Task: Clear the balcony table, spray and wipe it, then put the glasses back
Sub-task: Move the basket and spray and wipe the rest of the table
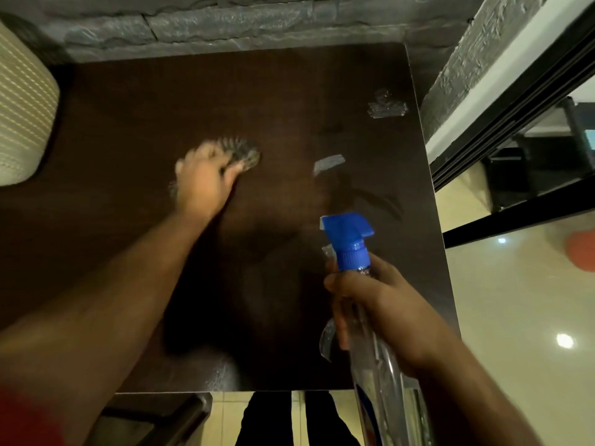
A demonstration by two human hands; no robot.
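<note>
The dark brown balcony table fills the middle of the view, with wet streaks near its right side. My left hand is blurred over the tabletop and presses down on a small grey cloth that pokes out beyond the fingers. My right hand grips the neck of a clear spray bottle with a blue trigger head, held above the table's near right corner with the nozzle facing left. No glasses are in view.
A cream woven chair back stands at the table's left edge. A grey stone wall runs behind the table. A black sliding door frame and glossy tiled floor lie to the right. My legs show below the near edge.
</note>
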